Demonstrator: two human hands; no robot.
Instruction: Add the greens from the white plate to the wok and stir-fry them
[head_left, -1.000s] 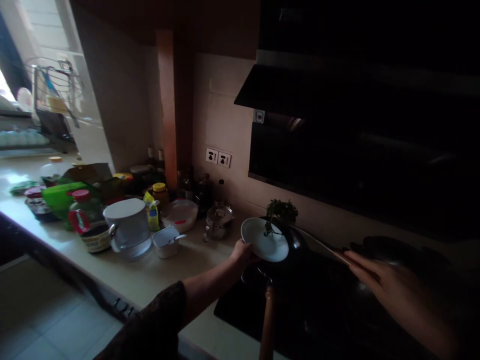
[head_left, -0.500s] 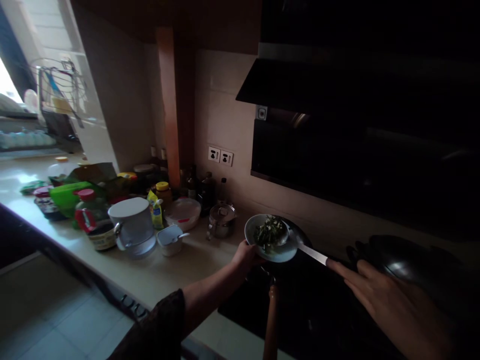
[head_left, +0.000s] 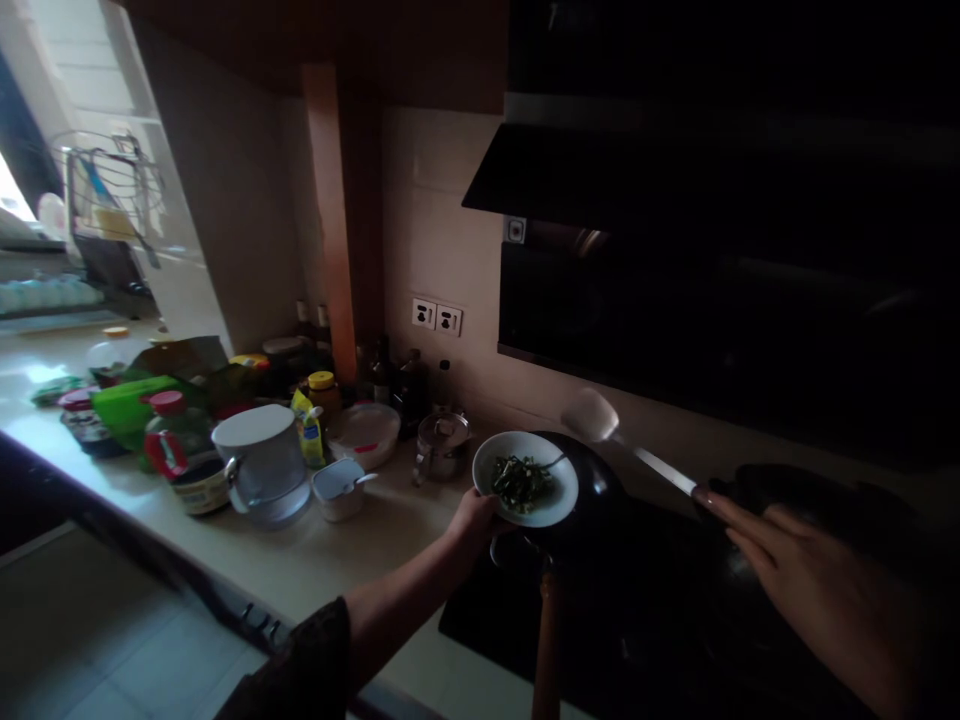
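1. left grip [head_left: 474, 516] clamped on the rim of a white plate [head_left: 559, 492], held over a black wok [head_left: 600, 490].
2. cooked greens [head_left: 520, 484] now lie on the plate.
3. right grip [head_left: 825, 600] closed on a steel wok ladle [head_left: 660, 468], its bowl raised clear of the plate.

1. The long steel spatula [head_left: 590, 415] is swinging up off the dish, its bare blade rising clear above the black wok [head_left: 596, 480].
2. The round white ceramic plate [head_left: 525, 480] is now carrying a heap of chopped dark-green cooked greens [head_left: 521, 483], having been bare earlier.
3. The right hand [head_left: 825, 590] is moving up and rightward, raising the spatula's handle.
4. The left hand [head_left: 472, 518] is levelling the plate.
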